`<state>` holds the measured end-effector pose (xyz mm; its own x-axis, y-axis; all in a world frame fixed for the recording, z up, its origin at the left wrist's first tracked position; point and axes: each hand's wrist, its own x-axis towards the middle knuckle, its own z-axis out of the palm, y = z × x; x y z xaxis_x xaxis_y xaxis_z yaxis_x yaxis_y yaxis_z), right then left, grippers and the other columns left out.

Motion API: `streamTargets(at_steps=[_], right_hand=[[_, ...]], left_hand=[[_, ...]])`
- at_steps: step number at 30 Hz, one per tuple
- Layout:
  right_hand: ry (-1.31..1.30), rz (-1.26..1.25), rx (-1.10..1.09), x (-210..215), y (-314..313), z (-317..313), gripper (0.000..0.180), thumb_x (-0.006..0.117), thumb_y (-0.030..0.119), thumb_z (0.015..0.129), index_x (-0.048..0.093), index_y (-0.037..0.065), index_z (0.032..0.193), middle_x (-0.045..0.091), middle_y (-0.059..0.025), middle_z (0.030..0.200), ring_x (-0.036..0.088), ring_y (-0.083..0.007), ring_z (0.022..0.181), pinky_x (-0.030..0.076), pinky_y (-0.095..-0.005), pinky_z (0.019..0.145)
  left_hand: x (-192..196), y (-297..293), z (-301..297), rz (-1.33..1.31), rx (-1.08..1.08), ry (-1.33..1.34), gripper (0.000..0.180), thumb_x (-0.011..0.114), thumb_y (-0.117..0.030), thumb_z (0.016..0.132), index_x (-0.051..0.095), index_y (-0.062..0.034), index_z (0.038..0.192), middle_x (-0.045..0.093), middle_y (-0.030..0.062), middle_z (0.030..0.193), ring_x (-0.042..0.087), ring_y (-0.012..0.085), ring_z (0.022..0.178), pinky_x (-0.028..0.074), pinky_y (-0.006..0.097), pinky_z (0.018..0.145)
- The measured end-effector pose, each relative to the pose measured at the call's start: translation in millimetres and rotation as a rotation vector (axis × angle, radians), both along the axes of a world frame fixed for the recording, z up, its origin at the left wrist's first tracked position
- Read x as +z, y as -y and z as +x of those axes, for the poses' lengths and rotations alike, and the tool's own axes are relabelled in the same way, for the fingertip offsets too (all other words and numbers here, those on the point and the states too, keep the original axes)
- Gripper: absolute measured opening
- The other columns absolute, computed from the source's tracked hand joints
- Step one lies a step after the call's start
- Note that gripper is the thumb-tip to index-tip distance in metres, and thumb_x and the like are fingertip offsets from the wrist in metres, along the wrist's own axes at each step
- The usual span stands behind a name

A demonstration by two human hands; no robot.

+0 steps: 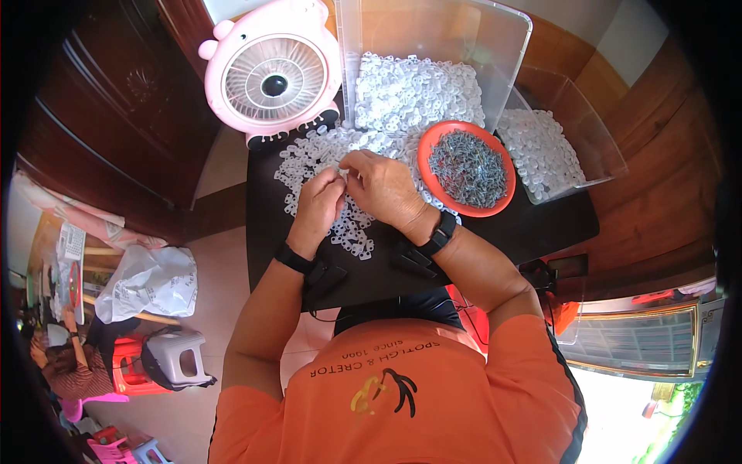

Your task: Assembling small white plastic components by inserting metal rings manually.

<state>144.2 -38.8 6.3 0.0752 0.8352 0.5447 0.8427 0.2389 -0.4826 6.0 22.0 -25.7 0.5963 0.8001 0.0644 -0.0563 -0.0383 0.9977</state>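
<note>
Both hands meet over the middle of the small black table [495, 232], fingertips together. Left hand [318, 205] and right hand [382, 185] each pinch at a tiny white plastic piece [345, 176] held between them; too small to tell exactly how it is gripped or whether it is one piece or two. Both hands are clenched to a fine pinch, not flat or released.

Directly under and around the hands: a loose pile of small white plastic ring-shaped parts [309, 158] spread across the table's far-left part, trailing toward the near edge below the wrists.

Just right of the right hand: a round orange plastic bowl [504, 193] full of small dark grey metal screws [468, 166], sitting near the far-right part of the table.

At the far edge: a clear plastic bin [433, 31] tipped toward the person, white parts spilling out of it onto the table. A second clear plastic bin [595, 131] overhangs the far-right corner, also holding white parts.

At the far-left corner: a pink pig-shaped desk fan [272, 73], upright, facing the person.

Black wristbands on both wrists. Grey plastic stool [178, 356] on the floor, well left of the table.
</note>
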Motion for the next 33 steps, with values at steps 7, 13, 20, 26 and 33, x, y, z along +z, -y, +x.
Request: streamTargets(at_steps=[7,13,20,26,33], right_hand=[[0.006,0.062,0.102,5.5,1.2,0.4,0.013,0.060,0.007,0.073,0.062,0.008,0.086,0.061,-0.0088,0.081,0.063,-0.0296,0.068,0.051,-0.0381,0.059],[-0.017,0.035,0.103,6.7,3.2,3.0,0.012,0.062,0.010,0.071,0.063,0.007,0.083,0.063,-0.0078,0.079,0.064,-0.0254,0.066,0.051,-0.0341,0.059],[-0.086,-0.074,0.120,0.8,0.5,12.3,0.012,0.064,0.014,0.076,0.064,0.003,0.083,0.064,-0.0108,0.074,0.064,-0.0269,0.065,0.049,-0.0342,0.058],[-0.302,-0.283,0.216,7.4,2.1,16.4,0.017,0.065,0.017,0.080,0.064,0.001,0.087,0.063,-0.0082,0.069,0.059,-0.0151,0.061,0.046,-0.0296,0.058],[-0.381,-0.291,0.293,2.0,0.2,20.4,0.016,0.065,0.018,0.078,0.064,0.003,0.083,0.062,-0.0132,0.069,0.062,-0.0252,0.063,0.048,-0.0352,0.060]], left_hand=[[1.2,4.0,1.3,0.033,0.043,0.012,0.016,0.045,-0.012,0.089,0.055,-0.0022,0.080,0.047,-0.0003,0.058,0.040,0.0054,0.045,0.031,0.022,0.039],[9.6,6.8,-0.2,0.024,0.050,0.021,0.019,0.045,-0.014,0.091,0.054,-0.0027,0.080,0.047,-0.0007,0.058,0.040,0.0052,0.047,0.032,0.020,0.041],[10.2,3.8,-4.2,0.081,0.055,0.048,0.018,0.048,-0.016,0.092,0.052,-0.0038,0.079,0.047,-0.0011,0.059,0.042,0.0053,0.050,0.033,0.021,0.044],[9.0,3.5,-3.6,0.247,0.093,-0.057,0.011,0.050,-0.013,0.089,0.050,-0.0026,0.084,0.047,-0.0004,0.061,0.042,0.0059,0.052,0.034,0.022,0.048],[9.8,4.1,-4.9,0.315,0.080,-0.130,0.015,0.050,-0.015,0.090,0.049,-0.0032,0.080,0.046,-0.0009,0.061,0.041,0.0053,0.053,0.033,0.022,0.047]])
